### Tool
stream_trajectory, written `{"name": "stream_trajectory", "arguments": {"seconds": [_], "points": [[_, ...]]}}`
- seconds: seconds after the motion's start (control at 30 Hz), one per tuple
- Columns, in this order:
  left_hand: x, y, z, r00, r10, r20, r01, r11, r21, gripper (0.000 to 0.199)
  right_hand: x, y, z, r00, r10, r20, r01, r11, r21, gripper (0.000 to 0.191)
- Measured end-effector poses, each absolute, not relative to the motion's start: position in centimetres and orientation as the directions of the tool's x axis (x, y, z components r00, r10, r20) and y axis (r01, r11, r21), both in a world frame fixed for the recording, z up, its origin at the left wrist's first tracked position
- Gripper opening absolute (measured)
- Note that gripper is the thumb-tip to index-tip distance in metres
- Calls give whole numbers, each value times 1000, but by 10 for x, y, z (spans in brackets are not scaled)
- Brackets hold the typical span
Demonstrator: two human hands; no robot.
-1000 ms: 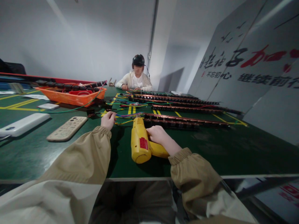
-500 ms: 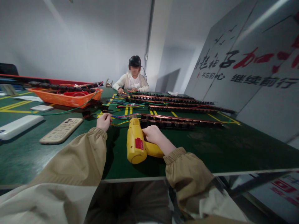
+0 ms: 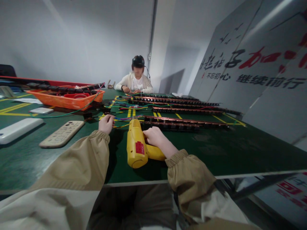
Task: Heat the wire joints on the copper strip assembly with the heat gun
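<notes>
A yellow heat gun [image 3: 135, 143] with a red label is in my right hand [image 3: 155, 137], whose fingers wrap round its handle. Its nozzle points away from me, over the coloured wires [image 3: 124, 119]. My left hand [image 3: 106, 123] is closed in a pinch on the ends of these wires, left of the nozzle. The wires run right to a long black strip with copper-coloured bars [image 3: 177, 123] lying on the green table [image 3: 216, 153]. The tips between my left fingers are hidden.
More black strips [image 3: 187, 110] lie farther back. On the left are an orange basket [image 3: 64, 100] holding similar strips, a phone in a beige case [image 3: 62, 134] and a white oblong device [image 3: 20, 130]. A person [image 3: 135, 78] sits across the table.
The heat gun and my right hand have shifted slightly left, bringing the nozzle closer to my left hand. My left hand keeps its pinch. The other person's hand has moved a little.
</notes>
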State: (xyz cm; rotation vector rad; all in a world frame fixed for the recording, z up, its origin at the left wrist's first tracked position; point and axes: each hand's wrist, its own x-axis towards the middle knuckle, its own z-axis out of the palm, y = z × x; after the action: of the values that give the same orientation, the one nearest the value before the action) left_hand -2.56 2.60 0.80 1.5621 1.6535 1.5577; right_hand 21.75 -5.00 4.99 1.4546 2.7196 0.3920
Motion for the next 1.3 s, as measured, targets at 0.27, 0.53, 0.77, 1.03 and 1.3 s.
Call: {"name": "stream_trajectory", "arguments": {"seconds": [0.27,0.53,0.77,1.03,1.3], "points": [[-20,19,15,-313,873,374,425,-224,877,20,196,-46,48,-585,808,77,802,561,207,22],[-24,23,12,-304,858,413,503,-224,835,22,169,-44,47,-655,747,118,749,620,233,21],[-28,27,13,-275,836,476,622,-223,751,23,157,-43,45,-683,709,174,728,646,230,21],[-29,28,14,-265,853,450,612,-212,762,23,158,-45,48,-677,712,188,734,635,240,19],[-29,29,15,-298,862,411,528,-210,823,25,158,-46,48,-685,708,175,727,647,230,19]]}}
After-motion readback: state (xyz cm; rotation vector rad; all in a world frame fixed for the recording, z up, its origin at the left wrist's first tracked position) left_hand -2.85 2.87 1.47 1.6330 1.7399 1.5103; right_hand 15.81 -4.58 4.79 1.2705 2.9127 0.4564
